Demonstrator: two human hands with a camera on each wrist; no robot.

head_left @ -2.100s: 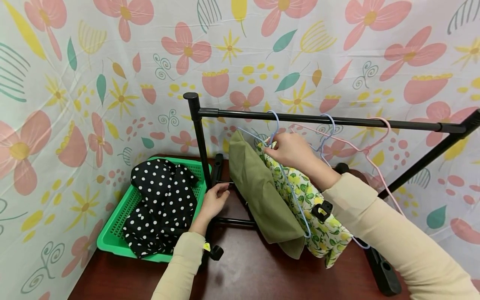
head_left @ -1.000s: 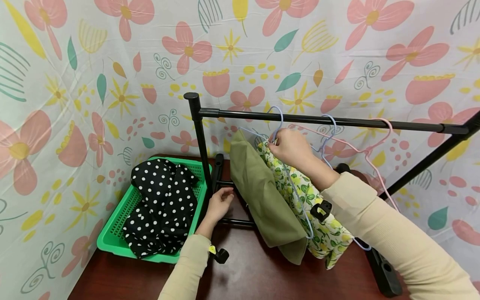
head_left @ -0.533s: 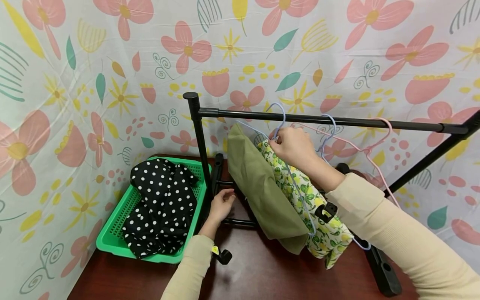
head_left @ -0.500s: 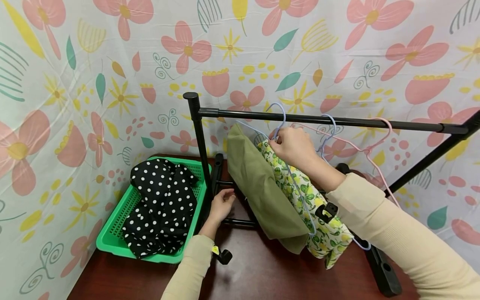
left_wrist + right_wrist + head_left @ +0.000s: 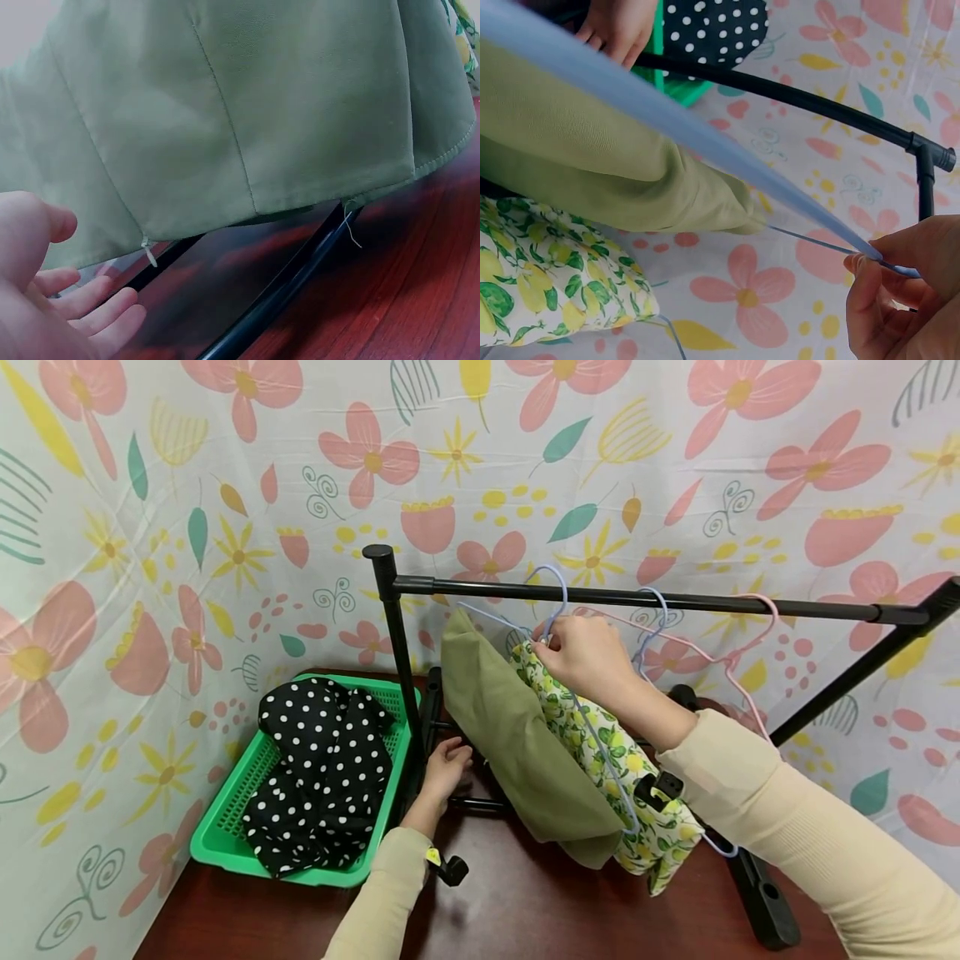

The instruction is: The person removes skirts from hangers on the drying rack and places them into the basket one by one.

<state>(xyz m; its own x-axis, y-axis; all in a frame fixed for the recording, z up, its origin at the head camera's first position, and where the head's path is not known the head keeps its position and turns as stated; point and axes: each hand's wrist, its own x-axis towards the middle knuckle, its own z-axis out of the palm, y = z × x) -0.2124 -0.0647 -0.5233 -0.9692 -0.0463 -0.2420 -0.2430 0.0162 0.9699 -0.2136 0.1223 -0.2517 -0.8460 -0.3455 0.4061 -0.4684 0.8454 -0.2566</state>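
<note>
My right hand (image 5: pixel 588 656) pinches a blue clothes hanger (image 5: pixel 727 154) just below its hook, which loops up around the rack's bar. An olive green garment (image 5: pixel 517 743) hangs folded over that hanger. Its stitched lower edge, with a small pull tab and a loose thread, shows in the left wrist view. Close to the left side of this cloth, my left hand (image 5: pixel 52 292) holds its fingers loosely extended with nothing in them. Right behind the green cloth hangs a lemon-print garment (image 5: pixel 607 743), partly hidden by it and by the hanger's arm.
The black clothes rack (image 5: pixel 465 587) spans the reddish-brown table (image 5: pixel 510 910). Another blue hanger (image 5: pixel 654 618) and a pink hanger (image 5: pixel 738 656) hang further right. At left stands a green basket (image 5: pixel 217 835) holding a black polka-dot garment (image 5: pixel 322 768). Flowered cloth (image 5: pixel 300 510) covers the walls behind.
The right hand has raised the hanger slightly, lifting its hook off the bar, and the green garment's top has swung left. My left hand has shifted a little right, away from the basket.
</note>
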